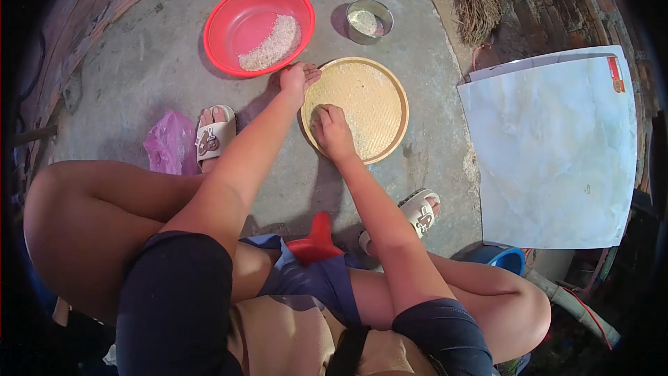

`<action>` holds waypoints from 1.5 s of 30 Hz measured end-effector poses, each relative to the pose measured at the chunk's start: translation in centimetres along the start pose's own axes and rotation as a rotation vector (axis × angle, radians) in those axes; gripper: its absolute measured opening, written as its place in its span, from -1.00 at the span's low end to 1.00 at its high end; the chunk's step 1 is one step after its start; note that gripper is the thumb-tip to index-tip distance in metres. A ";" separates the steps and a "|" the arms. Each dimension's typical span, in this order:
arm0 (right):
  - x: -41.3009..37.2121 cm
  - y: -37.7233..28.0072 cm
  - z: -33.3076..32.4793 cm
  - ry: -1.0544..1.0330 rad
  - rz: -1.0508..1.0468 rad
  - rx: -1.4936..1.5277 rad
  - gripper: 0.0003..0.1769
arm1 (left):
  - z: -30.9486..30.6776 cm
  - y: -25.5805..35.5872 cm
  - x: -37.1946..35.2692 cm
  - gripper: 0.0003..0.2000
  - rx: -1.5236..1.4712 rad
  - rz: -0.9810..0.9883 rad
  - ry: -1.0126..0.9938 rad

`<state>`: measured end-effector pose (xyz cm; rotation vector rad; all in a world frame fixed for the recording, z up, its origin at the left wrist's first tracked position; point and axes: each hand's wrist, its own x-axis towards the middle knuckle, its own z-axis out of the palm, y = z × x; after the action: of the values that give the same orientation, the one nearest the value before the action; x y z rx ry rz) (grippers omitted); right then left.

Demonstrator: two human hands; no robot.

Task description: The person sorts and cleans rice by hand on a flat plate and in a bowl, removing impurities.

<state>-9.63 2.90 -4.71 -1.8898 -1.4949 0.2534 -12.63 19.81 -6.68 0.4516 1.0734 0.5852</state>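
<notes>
A round woven bamboo tray (pixel 379 115) lies on the concrete floor with pale grains scattered over it. My left hand (pixel 298 78) is at its upper left rim, between tray and red basin, fingers stretched toward the tray. My right hand (pixel 332 129) is over the left part of the tray, its fingers curled together. Whatever is in those fingers is hidden. Up and left, a red plastic basin (pixel 229 24) holds a heap of rice (pixel 275 45) on its right side. A metal bowl (pixel 386 19) with some pale contents stands above the tray.
A pink plastic bag (pixel 170 143) lies left of my sandalled foot (pixel 216 132). Beneath me is a red stool (pixel 319 240). On the right are a large pale sheet (pixel 550 153), a blue bucket (pixel 511 261) and a straw broom (pixel 476 7) by the brick wall.
</notes>
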 end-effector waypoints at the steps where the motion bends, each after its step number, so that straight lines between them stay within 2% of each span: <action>1: -0.3 0.1 0.1 -0.013 -0.018 0.029 -0.70 | 0.0 -0.1 0.1 -0.72 0.010 0.014 0.007; 4: -1.1 0.4 0.3 -0.108 -0.051 0.003 -0.77 | 0.3 -0.2 0.0 -0.73 0.050 0.046 0.021; 8: -0.4 1.2 0.7 0.006 -0.051 0.112 -0.84 | 0.9 -0.1 -0.6 -0.71 0.170 0.080 0.011; 10: 0.6 1.6 0.4 0.165 0.098 0.119 -0.89 | 1.3 0.0 -1.2 -0.69 0.189 0.050 -0.023; 11: 1.2 1.6 0.0 0.166 0.098 0.120 -0.89 | 1.6 0.1 -1.5 -0.67 0.204 0.017 -0.057; 13: 2.5 1.6 -1.5 0.315 0.355 0.139 -0.91 | 2.3 -0.3 -1.7 -0.66 0.224 -0.050 -0.121; 15: 4.3 1.5 -3.0 0.384 0.349 0.198 -0.91 | 2.9 -0.8 -1.9 -0.65 0.242 -0.119 -0.186; 17: 5.6 1.7 -3.9 0.451 0.342 0.257 -0.91 | 3.6 -1.0 -2.7 -0.65 0.241 -0.326 -0.324; 18: 6.3 1.6 -4.3 0.443 0.326 0.309 -0.90 | 4.1 -1.0 -3.0 -0.66 0.227 -0.367 -0.296; 23: 7.1 1.5 -5.4 0.272 0.269 0.321 -0.88 | 4.3 -1.0 -2.5 -0.69 0.136 -0.294 -0.314; 27: 6.0 1.3 -4.4 0.424 0.255 0.163 -0.89 | 3.3 -0.2 -1.4 -0.70 0.043 -0.257 -0.222; 29: 5.1 1.7 -3.4 0.294 0.272 0.189 -0.89 | 2.5 0.2 -1.2 -0.70 0.035 -0.253 -0.197; 30: 4.6 2.0 -2.9 0.204 0.196 0.170 -0.83 | 2.2 0.4 -1.1 -0.70 0.028 -0.248 -0.173; 31: 4.3 2.0 -2.5 0.204 0.197 0.171 -0.83 | 2.1 0.5 -1.1 -0.70 0.029 -0.249 -0.172; 33: 3.8 1.8 -1.5 0.079 0.008 0.104 -0.76 | 1.9 0.8 -1.1 -0.69 -0.008 -0.255 -0.150; 34: 3.5 1.4 -1.2 -0.011 0.024 0.084 -0.68 | 1.8 0.8 -1.0 -0.69 -0.008 -0.255 -0.149; 35: 3.2 1.1 -1.0 -0.011 0.025 0.085 -0.68 | 1.8 0.6 -0.8 -0.69 0.008 -0.243 -0.160; 37: 2.8 0.6 -0.6 -0.156 -0.032 0.057 -0.65 | 1.8 0.5 -0.7 -0.68 0.023 -0.231 -0.171; 45: 1.5 0.3 -1.2 -0.240 -0.177 0.013 -0.62 | 2.1 0.9 -1.9 -0.70 0.078 -0.208 -0.172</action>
<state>-8.26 3.77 -3.58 -1.7512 -1.8048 0.4180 -11.59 19.14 -4.02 0.4436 0.9668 0.3155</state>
